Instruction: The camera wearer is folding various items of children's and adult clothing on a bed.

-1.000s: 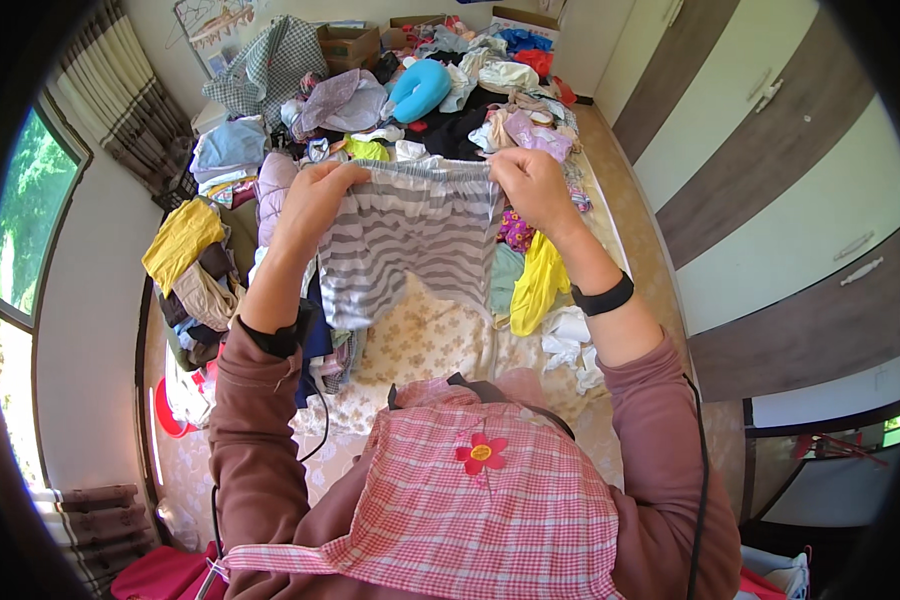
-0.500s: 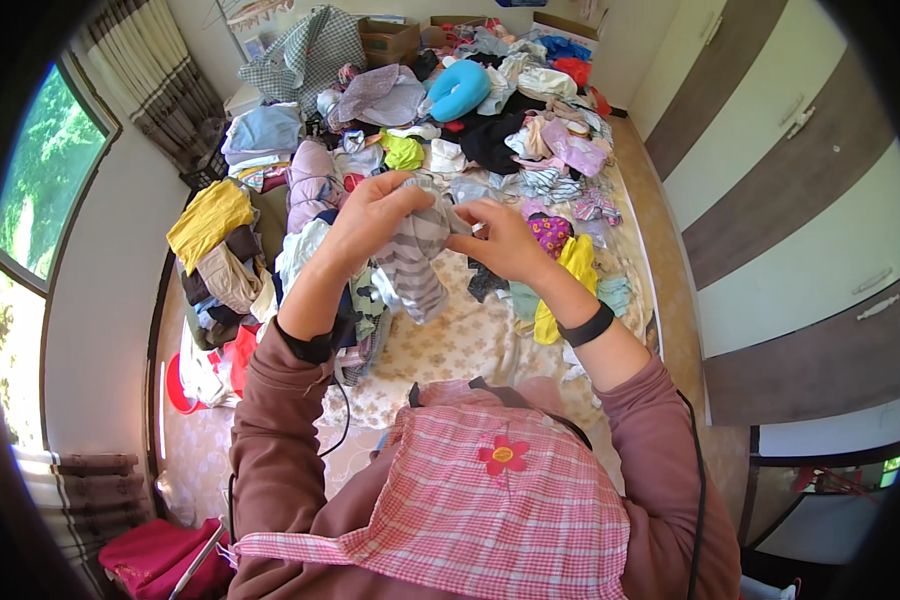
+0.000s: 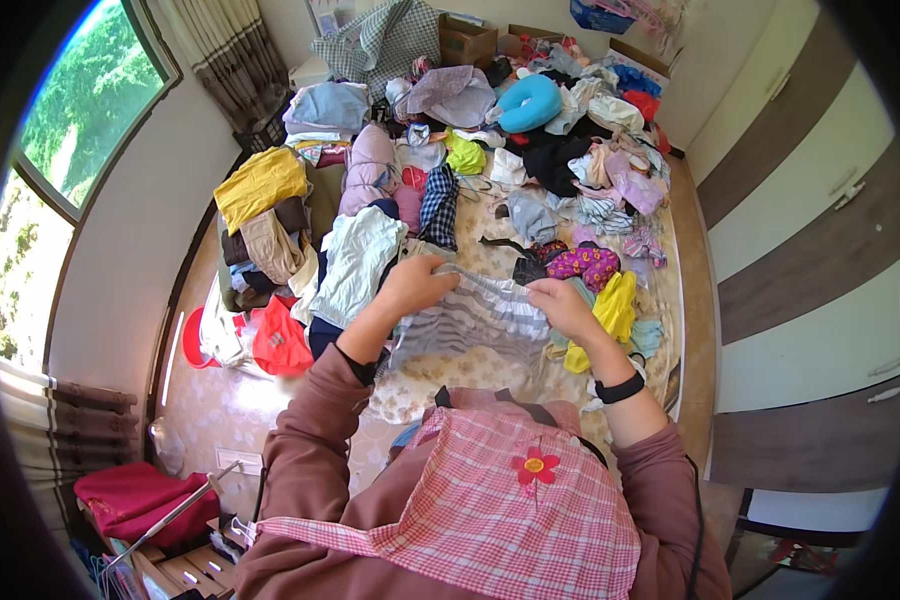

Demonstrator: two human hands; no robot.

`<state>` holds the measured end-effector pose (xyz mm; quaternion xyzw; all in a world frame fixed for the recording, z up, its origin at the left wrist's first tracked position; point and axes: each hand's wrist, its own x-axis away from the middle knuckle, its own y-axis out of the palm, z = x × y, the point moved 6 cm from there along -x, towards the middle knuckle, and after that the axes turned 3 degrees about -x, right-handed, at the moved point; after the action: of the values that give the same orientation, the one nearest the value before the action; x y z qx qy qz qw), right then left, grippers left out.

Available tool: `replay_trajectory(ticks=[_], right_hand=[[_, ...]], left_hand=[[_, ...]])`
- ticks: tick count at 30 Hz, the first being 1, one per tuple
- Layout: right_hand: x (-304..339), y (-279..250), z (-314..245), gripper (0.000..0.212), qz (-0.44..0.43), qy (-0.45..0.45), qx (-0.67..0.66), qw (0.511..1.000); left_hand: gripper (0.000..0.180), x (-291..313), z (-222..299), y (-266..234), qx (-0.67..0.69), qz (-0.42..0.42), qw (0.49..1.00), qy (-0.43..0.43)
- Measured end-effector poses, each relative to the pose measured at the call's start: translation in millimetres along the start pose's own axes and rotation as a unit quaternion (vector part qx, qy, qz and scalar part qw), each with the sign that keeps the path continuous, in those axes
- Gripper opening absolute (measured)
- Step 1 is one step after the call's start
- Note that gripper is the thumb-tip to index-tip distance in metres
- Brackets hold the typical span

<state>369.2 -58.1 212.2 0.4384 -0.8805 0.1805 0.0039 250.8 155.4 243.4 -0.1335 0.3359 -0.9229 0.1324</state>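
Observation:
A grey-and-white striped garment [image 3: 470, 325] hangs spread in front of me, blurred by motion, with a gathered-looking upper edge. My left hand [image 3: 418, 285] is closed on its upper left corner, and my right hand [image 3: 565, 305] pinches the upper right corner. Behind the cloth lies a pale floral sheet [image 3: 410, 395]. A white shirt [image 3: 355, 260] is beside my left hand, with a dark checked cloth [image 3: 438, 205] just beyond. Close to my right hand lie a yellow cloth [image 3: 615, 308] and a purple patterned piece [image 3: 582, 263].
Heaped clothes cover the far end, with a blue neck pillow [image 3: 530, 103] among them. Folded clothes under a yellow garment [image 3: 260, 188] stand at left, near a red basin [image 3: 195, 340]. Wardrobe doors [image 3: 810, 270] line the right side.
The striped garment went from bunched up to stretched wide between my hands. Both hands came lower and moved apart. My view has shifted, so the room appears further right.

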Motion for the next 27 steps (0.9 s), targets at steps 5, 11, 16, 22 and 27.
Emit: replay_trajectory(ticks=[5, 11, 16, 22, 27], right_hand=[[14, 41, 24, 0.019, -0.024, 0.188, -0.333, 0.924], [31, 65, -5, 0.025, -0.056, 0.150, -0.462, 0.872], [36, 55, -21, 0.038, -0.128, 0.133, -0.441, 0.878], [31, 29, 3, 0.028, 0.014, 0.096, -0.367, 0.925], [35, 18, 29, 0.023, 0.057, 0.119, -0.385, 0.913]], left_hand=[[0.041, 12, 7, 35, -0.052, 0.070, 0.996, -0.024], [0.069, 31, 41, 66, -0.005, -0.039, 0.999, -0.017], [0.056, 32, 49, 54, -0.046, -0.064, 0.996, 0.045], [0.047, 9, 32, 6, 0.041, 0.019, 0.999, -0.003], [0.036, -10, 17, -71, 0.336, 0.148, 0.930, 0.019]])
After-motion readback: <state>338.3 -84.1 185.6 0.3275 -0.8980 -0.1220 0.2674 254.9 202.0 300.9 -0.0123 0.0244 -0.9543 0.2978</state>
